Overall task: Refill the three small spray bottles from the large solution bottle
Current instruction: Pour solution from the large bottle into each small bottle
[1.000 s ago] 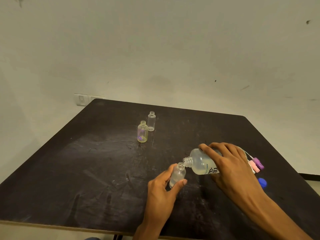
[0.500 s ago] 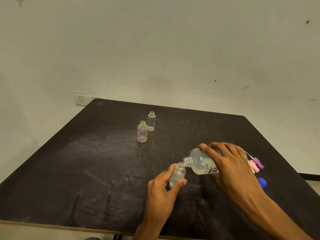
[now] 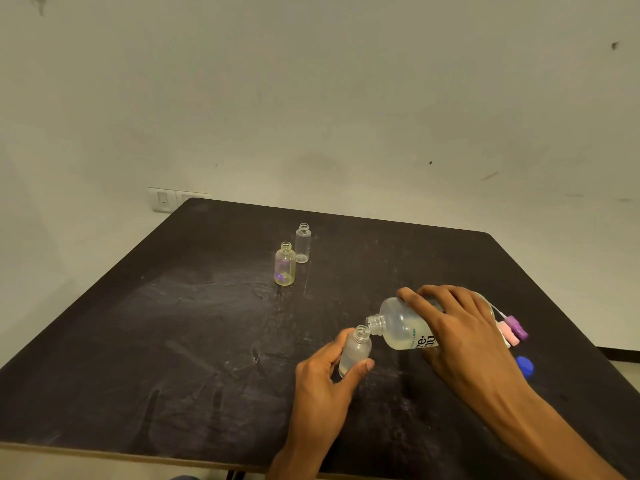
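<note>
Two necks meeting: my right hand [image 3: 460,327] grips tilted solution bottle [image 3: 401,327], left hand [image 3: 329,372] pinches small bottle [image 3: 355,351]; I'd keep tilt shallow, mouths aligned.

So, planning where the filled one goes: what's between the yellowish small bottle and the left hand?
Only bare dark tabletop between the yellowish small bottle and left hand, per the head view.

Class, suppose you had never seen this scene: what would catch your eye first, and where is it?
Near the table's front right, the right hand tips the large solution bottle so its neck meets the mouth of a small bottle gripped by the left hand. Further back, two more small bottles stand uncapped. A blue cap lies at the right.
</note>
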